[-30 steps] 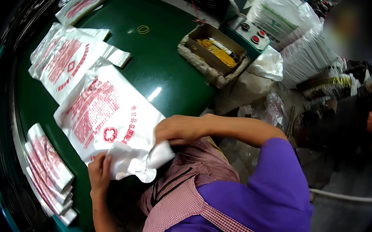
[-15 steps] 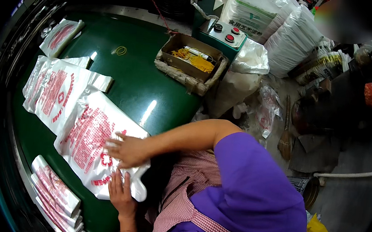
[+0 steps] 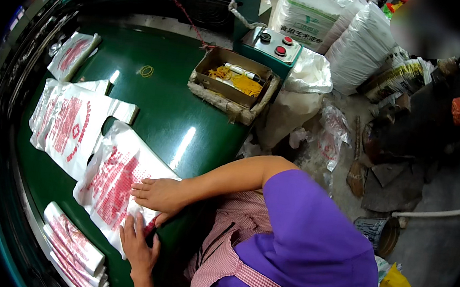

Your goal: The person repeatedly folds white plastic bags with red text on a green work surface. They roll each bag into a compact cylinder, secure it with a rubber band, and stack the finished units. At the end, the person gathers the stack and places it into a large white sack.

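A white plastic bag [image 3: 113, 179] with red print lies on the green table, its near edge doubled over toward its middle. On top of it my right hand [image 3: 160, 194] presses flat, fingers stretched out. Lower down, at the folded edge, my left hand [image 3: 139, 247] rests with straight fingers on the plastic and its thumb apart. Beyond this bag are more flat white printed bags [image 3: 68, 122], partly overlapping. A row of folded or rolled printed bags [image 3: 73, 244] lies at the lower left.
A cardboard box [image 3: 230, 80] of yellow rubber bands and a marker stands at the table's far right, beside a control box [image 3: 272, 45] with buttons. A loose rubber band [image 3: 146, 71] lies on the green surface [image 3: 156, 103]. White sacks [image 3: 358, 50] and a broom [image 3: 355, 177] are farther right.
The bag's near end has been folded over, making it shorter. My left hand has moved left and nearer me; my right hand has shifted slightly. A gap has opened between this bag and its neighbour.
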{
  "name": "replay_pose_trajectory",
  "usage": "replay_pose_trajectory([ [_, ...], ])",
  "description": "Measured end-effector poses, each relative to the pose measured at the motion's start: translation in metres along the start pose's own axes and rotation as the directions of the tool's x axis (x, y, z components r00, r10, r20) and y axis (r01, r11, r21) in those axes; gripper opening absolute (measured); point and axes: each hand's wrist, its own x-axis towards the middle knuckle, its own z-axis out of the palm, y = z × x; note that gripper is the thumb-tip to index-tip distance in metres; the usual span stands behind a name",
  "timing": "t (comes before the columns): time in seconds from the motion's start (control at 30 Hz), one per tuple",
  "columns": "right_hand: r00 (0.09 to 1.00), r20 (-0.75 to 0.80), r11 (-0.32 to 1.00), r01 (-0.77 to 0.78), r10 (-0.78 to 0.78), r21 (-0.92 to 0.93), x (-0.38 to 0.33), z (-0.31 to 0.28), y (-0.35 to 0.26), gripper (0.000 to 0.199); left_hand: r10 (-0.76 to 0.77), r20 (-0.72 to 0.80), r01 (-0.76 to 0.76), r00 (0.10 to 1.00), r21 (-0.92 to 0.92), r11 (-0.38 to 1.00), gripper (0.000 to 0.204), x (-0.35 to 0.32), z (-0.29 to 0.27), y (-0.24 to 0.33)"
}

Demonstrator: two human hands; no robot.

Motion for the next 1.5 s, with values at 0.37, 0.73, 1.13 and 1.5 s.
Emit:
replay_pose_trajectory([
  [0.37,0.704,0.366,-0.492,-0.027,0.609,0.87,-0.028,-0.023,-0.012,0.051,-0.14,0.246,0.255,0.959,-0.535,0.805,0.036,0.011,-0.018,-0.054],
  [0.73,0.879,0.149,0.845,0.371,-0.454,0.385,-0.034,-0.035,0.028,0.036,-0.017,0.4,0.188,0.916,-0.394,0.9,0.029,-0.005,-0.042,-0.048],
  [1.13,0.717,0.681,0.754,-0.529,0.151,0.389,-0.004,-0.119,0.01,0.06,0.134,0.327,0.033,0.936,-0.459,0.888,0.047,0.035,-0.04,-0.038],
  [1.5,0.893,0.351,0.876,-0.389,0.282,0.285,0.016,-0.041,0.045,0.039,-0.394,0.286,0.441,0.873,-0.123,0.889,0.019,0.002,-0.032,-0.061],
])
